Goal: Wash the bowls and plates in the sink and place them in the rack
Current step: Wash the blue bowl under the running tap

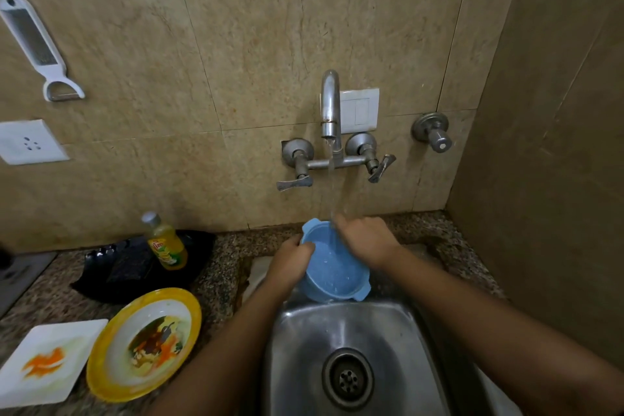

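Head camera — looks forward-down, close over sink point(398, 331), facing tiled wall point(236, 44).

text | yellow bottle point(167, 243) label: red lettering, too blurred to read

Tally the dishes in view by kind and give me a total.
Bowls: 1, the blue bowl, under the running tap.
Plates: 2, the yellow-rimmed round plate and the white square plate, both soiled and lying on the counter.
Total: 3
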